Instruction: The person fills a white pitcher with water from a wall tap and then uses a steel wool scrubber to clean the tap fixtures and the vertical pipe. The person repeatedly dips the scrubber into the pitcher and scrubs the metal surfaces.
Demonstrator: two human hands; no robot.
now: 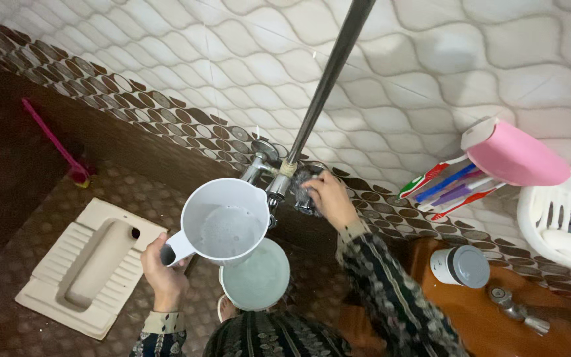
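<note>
At frame centre we grip the white jug by its handle, left hand, partly filled; right hand clasps the tap valve; filling unfinished.

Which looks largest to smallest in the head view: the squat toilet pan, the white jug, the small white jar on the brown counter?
1. Squat toilet pan
2. White jug, though it is nearer the camera, so its real size is unsure
3. Small white jar
</note>
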